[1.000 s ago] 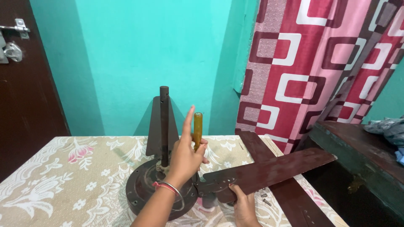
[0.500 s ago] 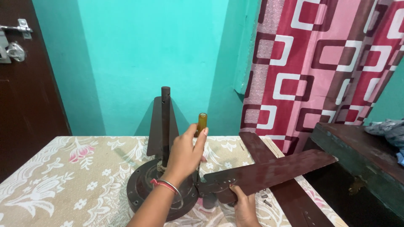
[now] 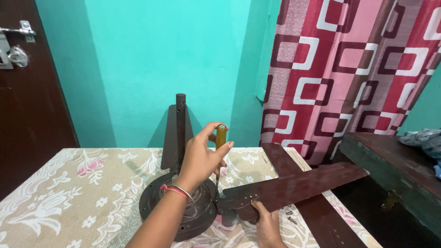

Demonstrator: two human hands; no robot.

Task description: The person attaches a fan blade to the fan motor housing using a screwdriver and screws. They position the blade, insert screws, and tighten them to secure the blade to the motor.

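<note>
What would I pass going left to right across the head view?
Door → fan motor → rod → left hand → screwdriver → right hand → fan blade → curtain → wooden chest.

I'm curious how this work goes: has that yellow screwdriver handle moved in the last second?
Yes. The yellow screwdriver handle has sunk a little against the upright rod beside it, and the left hand has closed its fingers around it.

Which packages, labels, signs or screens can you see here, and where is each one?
None are in view: no package, label, sign or screen shows on the table, the turquoise wall or the patterned curtain.
</note>
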